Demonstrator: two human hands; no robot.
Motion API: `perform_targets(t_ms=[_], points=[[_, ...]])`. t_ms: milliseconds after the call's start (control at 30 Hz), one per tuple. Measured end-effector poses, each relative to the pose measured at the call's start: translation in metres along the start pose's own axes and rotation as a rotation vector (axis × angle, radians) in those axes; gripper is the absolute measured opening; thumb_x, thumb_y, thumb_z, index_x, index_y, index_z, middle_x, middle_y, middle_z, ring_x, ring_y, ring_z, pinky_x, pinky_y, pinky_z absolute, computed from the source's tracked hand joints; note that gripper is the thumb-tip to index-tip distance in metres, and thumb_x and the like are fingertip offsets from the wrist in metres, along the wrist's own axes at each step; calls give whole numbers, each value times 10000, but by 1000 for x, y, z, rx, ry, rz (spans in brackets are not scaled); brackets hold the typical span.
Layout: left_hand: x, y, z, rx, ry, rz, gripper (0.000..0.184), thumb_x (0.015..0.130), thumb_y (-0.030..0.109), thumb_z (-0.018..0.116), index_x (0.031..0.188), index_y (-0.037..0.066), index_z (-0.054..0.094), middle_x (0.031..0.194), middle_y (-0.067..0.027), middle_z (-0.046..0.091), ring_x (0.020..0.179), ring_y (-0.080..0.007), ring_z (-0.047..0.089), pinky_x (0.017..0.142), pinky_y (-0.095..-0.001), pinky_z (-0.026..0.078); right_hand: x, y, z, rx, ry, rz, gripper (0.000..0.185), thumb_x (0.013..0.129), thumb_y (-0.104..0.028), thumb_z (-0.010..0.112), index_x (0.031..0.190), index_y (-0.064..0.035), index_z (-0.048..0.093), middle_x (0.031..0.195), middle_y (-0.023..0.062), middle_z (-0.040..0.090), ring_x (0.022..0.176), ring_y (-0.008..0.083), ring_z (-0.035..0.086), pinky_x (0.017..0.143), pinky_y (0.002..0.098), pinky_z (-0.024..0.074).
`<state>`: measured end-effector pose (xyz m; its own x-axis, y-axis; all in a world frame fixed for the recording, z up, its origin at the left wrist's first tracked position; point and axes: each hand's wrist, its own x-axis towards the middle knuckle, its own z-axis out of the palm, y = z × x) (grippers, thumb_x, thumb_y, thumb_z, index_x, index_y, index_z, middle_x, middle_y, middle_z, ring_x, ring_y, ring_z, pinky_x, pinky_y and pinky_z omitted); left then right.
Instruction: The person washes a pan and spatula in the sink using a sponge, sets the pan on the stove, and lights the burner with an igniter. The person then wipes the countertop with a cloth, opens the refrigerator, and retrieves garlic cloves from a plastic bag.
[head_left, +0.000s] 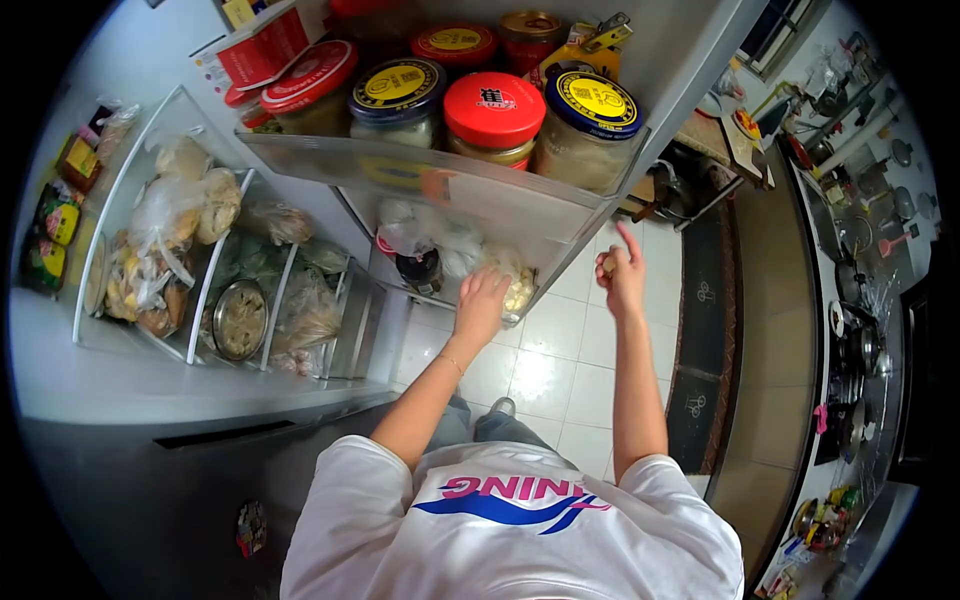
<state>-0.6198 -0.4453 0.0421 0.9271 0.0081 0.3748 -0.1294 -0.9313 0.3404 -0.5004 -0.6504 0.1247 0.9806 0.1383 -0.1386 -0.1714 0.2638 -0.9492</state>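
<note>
My left hand (482, 302) reaches to the lower door bin of the open fridge, its fingers at a plastic bag of pale pieces (518, 286); whether they grip it is hidden. Beside it in that bin are other clear bags (460, 250) and a dark jar (419, 270). My right hand (622, 272) is raised to the right of the door, over the floor. Its index finger points out while the other fingers curl round a small pale piece (608, 264).
Jars with red lids (494, 108) and blue-and-yellow lids (594, 103) fill the upper door bin (430, 175). Fridge shelves (205, 275) on the left hold bagged food and a round metal-rimmed container (240, 320). A long kitchen counter (815, 330) runs down the right; a dark mat (705, 330) lies beside it.
</note>
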Motion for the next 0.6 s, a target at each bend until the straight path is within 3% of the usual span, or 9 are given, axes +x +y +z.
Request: perform_targets(t_ms=[67, 267, 333, 600], points=[[-5, 8, -13, -1, 38, -40, 314, 809, 75, 511, 1118, 61, 564, 1185, -126, 520, 1178, -272, 420, 994, -405, 288, 10, -25, 12, -51, -113, 16, 543, 836, -57, 421, 1366, -116, 315, 641, 64, 532, 458, 97, 443, 375, 203, 311], [-26, 20, -49, -4, 124, -122, 297, 805, 90, 535, 1099, 66, 574, 1181, -122, 519, 1162, -278, 431, 975, -414, 293, 27, -37, 19, -169, -240, 135, 439, 842, -77, 411, 1280, -73, 423, 637, 56, 530, 452, 101, 456, 370, 203, 322], [-35, 24, -65, -52, 165, -149, 291, 812, 111, 538, 1097, 63, 575, 1189, -118, 515, 1162, -272, 432, 972, -417, 294, 26, -34, 16, -179, -206, 124, 400, 846, -93, 406, 1241, -65, 460, 633, 54, 528, 451, 103, 463, 369, 206, 329], [-45, 63, -122, -168, 295, -103, 289, 822, 114, 524, 1101, 47, 559, 1189, -118, 511, 1146, -270, 442, 964, -414, 310, -27, -29, 19, -87, -211, 117, 465, 860, -94, 385, 1323, -65, 363, 631, 69, 534, 449, 115, 466, 370, 221, 334]])
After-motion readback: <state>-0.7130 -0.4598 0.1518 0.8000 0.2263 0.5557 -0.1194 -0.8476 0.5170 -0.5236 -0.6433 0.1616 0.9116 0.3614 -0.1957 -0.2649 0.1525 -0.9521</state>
